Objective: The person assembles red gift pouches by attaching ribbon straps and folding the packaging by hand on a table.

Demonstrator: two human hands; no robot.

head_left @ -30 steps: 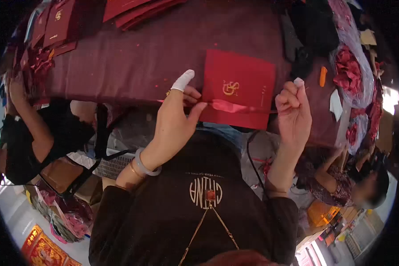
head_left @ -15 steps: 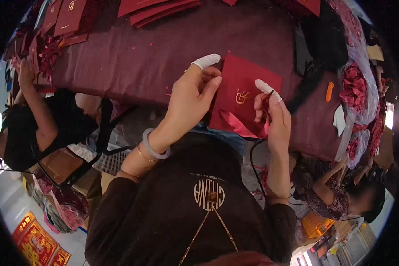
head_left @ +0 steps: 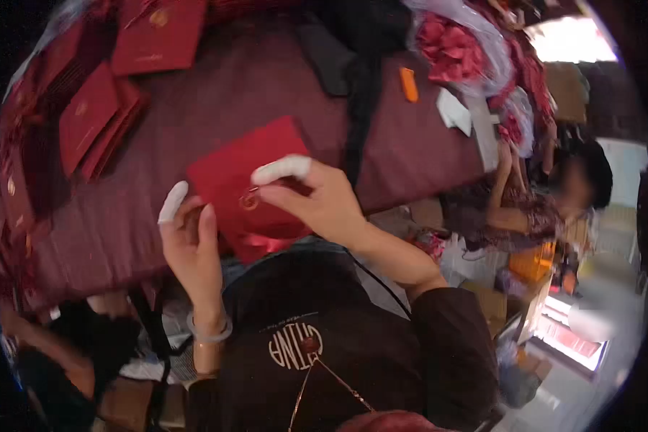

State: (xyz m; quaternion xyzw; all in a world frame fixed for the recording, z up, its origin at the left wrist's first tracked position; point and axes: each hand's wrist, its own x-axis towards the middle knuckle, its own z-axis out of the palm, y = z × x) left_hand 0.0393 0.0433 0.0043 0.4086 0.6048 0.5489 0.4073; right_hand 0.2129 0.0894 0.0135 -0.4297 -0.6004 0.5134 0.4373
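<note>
A flat red paper gift bag (head_left: 219,169) with a gold emblem lies at the table's front edge, turned at an angle. A shiny red ribbon (head_left: 266,242) runs along its lower part. Over the bag, my right hand (head_left: 320,198) has thumb and index finger pinched, with a small dark-looking tip of the ribbon at the fingertips. White covers sit on both index fingertips. My left hand (head_left: 194,248) is beside the bag's left edge, index finger raised and apart from the thumb, other fingers curled, nothing visible between them.
More red bags (head_left: 90,122) lie at the left and back (head_left: 158,36). Black cloth (head_left: 367,86) crosses the table near an orange tool (head_left: 408,84) and white paper (head_left: 453,111). Red ribbon bows (head_left: 450,50) fill a plastic bag. A person (head_left: 511,209) works at the right, another (head_left: 72,353) at the left.
The view has swung right, so the table appears tilted. My right hand has moved inward over the bag's emblem from its right edge. My left hand has lowered beside the left edge.
</note>
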